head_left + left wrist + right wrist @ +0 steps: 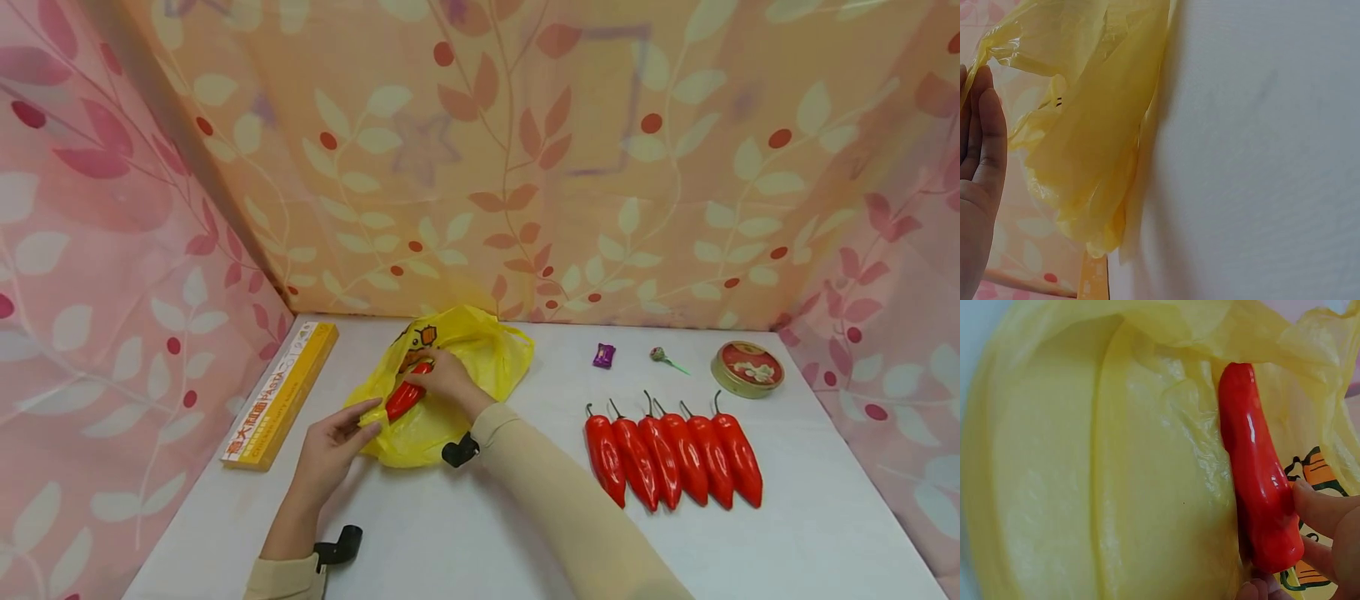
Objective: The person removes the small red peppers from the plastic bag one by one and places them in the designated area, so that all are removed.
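A yellow plastic bag [465,354] lies on the white table [525,533] near the back wall. My right hand [438,377] grips a red pepper [403,400] by its thick end, and the pepper lies in the bag's mouth. In the right wrist view the pepper [1257,481] rests against the bag's yellow film [1116,487], with my fingers [1322,512] curled round its end. My left hand [360,417] pinches the bag's near edge. The left wrist view shows its fingers [985,125] beside the hanging bag [1097,125].
Several red peppers [675,454] lie in a row at the right. Behind them are a purple candy [603,355], a lollipop [662,357] and a round tin [747,367]. A long yellow pasta box [281,392] lies at the left. Patterned walls enclose the table.
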`<state>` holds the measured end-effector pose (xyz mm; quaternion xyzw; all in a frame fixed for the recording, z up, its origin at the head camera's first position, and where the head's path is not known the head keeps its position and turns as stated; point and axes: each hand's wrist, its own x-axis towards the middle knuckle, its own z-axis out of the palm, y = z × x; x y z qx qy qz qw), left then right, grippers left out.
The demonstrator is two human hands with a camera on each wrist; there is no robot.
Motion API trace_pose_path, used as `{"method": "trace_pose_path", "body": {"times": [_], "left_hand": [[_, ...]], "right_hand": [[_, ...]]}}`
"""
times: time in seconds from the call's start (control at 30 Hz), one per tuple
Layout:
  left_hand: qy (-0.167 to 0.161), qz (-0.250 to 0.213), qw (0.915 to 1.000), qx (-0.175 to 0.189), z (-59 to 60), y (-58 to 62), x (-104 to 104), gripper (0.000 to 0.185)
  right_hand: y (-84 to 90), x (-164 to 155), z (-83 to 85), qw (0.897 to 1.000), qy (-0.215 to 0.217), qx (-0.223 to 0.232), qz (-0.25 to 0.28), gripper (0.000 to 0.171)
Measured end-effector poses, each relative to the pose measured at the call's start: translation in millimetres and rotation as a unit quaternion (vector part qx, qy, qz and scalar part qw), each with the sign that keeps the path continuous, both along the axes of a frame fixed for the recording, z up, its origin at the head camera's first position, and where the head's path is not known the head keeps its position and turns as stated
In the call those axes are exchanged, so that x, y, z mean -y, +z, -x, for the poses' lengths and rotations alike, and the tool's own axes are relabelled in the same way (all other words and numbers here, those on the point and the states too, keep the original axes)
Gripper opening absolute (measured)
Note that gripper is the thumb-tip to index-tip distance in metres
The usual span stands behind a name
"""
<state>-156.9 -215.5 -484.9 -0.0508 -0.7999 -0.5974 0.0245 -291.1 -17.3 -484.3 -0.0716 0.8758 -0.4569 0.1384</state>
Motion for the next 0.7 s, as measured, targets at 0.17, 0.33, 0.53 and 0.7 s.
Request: {"method": "trace_pose_path", "body": {"times": [0.17,0.33,0.53,0.7], "left_hand": [[-0.004,-0.005,1.0,-0.004,-0.6,0.5,0,0.041],[-0.007,-0.009,0.9999,-0.01,-0.3,1.6,0,0.041],[-0.002,-0.008,0.9999,-0.009,0.6,0.6,0,0.042],[0.001,-0.008,1.0,-0.003,0.6,-2.1,0,0.042]], "right_hand": [[-2.1,0,0.6,1.0,0.005,-0.011,0.002,0.051],[3.8,-3,1.6,0.998,-0.016,-0.026,0.06,0.039],[20.7,-16,-3.1,0.996,-0.004,-0.021,0.09,0.038],[28.4,-34,-7.7,0.994,0.01,-0.009,0.105,0.04]]}}
